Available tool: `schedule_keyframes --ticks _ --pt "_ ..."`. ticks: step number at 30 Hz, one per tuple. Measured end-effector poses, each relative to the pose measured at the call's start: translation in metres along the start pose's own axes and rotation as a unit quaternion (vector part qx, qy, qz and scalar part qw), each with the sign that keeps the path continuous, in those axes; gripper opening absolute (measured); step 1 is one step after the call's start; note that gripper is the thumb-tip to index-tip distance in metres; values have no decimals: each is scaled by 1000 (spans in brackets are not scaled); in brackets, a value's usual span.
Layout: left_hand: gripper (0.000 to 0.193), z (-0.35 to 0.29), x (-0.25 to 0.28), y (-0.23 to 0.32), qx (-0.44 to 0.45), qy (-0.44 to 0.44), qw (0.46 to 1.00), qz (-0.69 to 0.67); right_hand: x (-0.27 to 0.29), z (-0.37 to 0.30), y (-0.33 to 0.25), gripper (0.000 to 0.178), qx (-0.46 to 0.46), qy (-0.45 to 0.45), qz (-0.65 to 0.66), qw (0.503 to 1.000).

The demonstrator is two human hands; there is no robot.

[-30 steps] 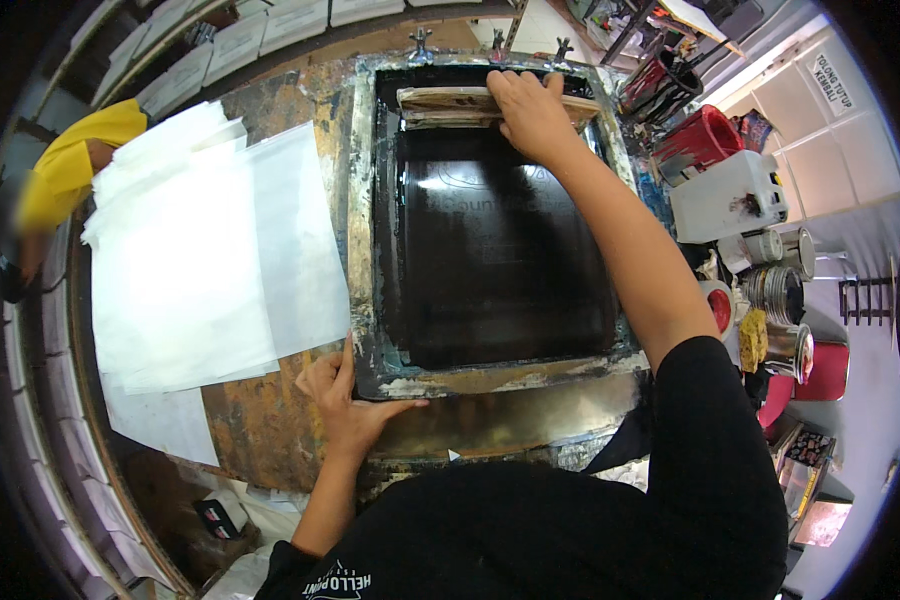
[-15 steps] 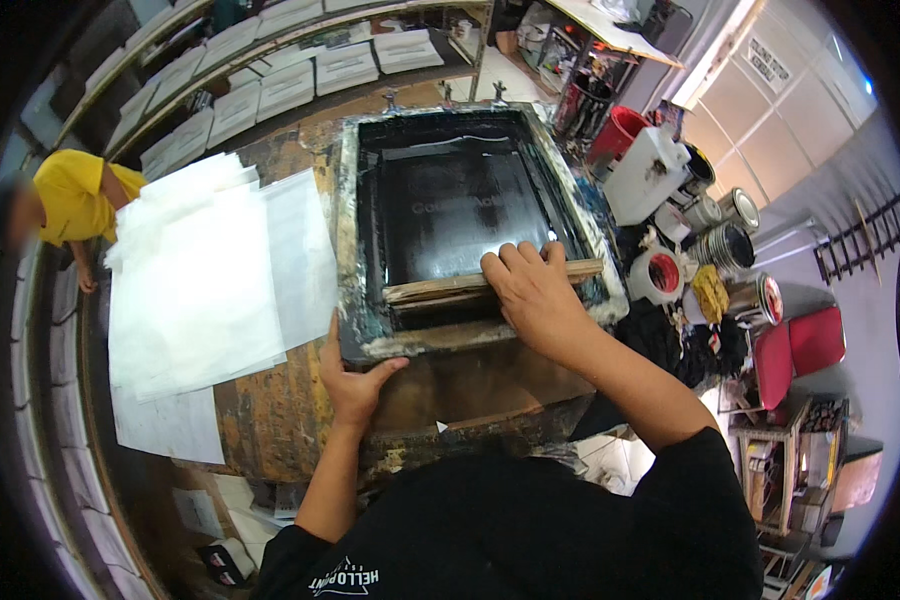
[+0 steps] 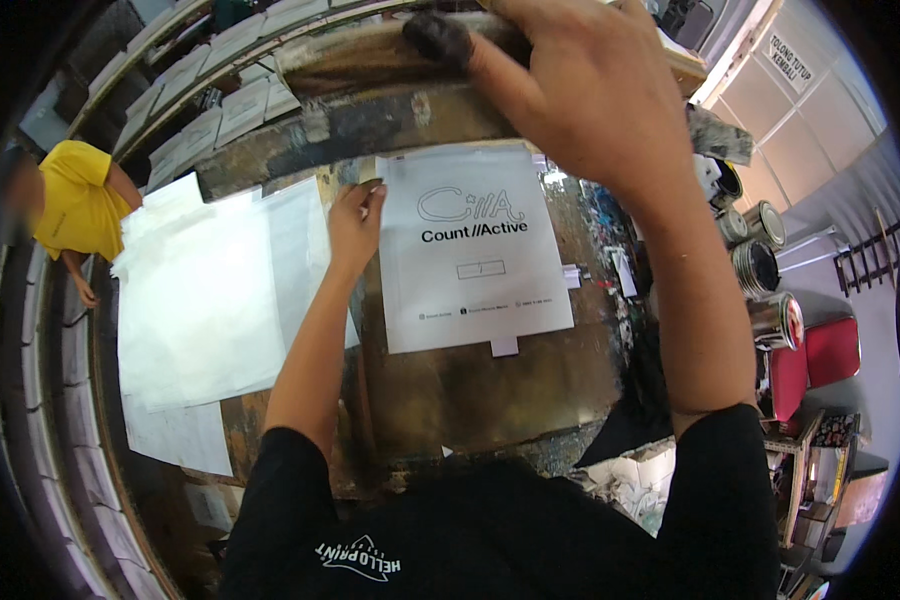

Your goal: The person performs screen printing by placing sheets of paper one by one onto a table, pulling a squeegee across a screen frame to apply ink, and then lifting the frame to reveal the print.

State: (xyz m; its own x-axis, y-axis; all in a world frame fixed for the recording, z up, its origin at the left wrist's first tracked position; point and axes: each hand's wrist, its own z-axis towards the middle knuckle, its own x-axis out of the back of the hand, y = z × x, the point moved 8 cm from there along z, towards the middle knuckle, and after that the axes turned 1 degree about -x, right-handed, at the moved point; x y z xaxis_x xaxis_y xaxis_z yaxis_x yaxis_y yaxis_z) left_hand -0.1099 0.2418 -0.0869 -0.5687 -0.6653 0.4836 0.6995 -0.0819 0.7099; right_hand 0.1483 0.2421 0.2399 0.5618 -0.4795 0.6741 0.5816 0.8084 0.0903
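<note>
A white printed sheet [image 3: 478, 285] lies flat on the stained worktable, with dark lettering, a line drawing and small marks on it. At its upper left corner my left hand [image 3: 358, 215] pinches the edge, fingers curled together. My right hand [image 3: 600, 95] is raised high at the far side, against the lifted wooden screen frame [image 3: 370, 60]. Its dark-stained thumb lies over the frame; the other fingers run out past the picture's upper edge. The frame's ink side and the squeegee cannot be made out.
A stack of white sheets [image 3: 195, 300] lies left of the print, and small pale tabs [image 3: 505, 346] stick out around it. Paint cans [image 3: 755, 265] and a red chair [image 3: 832, 352] stand right. A person in yellow [image 3: 80, 195] is at the left, beside racks [image 3: 240, 110].
The screen frame has swung up and away, uncovering the printed sheet. My right hand has risen from the squeegee position to the far edge; my left moved forward to the sheet's corner.
</note>
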Motion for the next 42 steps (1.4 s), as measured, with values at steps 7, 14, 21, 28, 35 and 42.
schedule_keyframes --ticks 7,14,21,28,35,42 --pt "21 31 -49 2 -235 77 930 272 5 9 8 75 -46 -39 29 998" --pt "25 6 50 -8 -24 70 983 169 -11 28 18 66 -91 -149 72 982" --pt "27 -166 264 -84 142 267 936 181 12 -8 -20 44 -26 22 -43 998" --pt "36 -218 422 -127 222 346 840 353 -12 -35 11 51 15 -26 -27 999" --pt "83 -200 298 -39 81 3 904 420 -8 -45 -4 48 -6 -12 -7 1000" --pt "118 -201 92 30 -29 -365 858 359 -12 -15 9 41 -86 -70 80 991"
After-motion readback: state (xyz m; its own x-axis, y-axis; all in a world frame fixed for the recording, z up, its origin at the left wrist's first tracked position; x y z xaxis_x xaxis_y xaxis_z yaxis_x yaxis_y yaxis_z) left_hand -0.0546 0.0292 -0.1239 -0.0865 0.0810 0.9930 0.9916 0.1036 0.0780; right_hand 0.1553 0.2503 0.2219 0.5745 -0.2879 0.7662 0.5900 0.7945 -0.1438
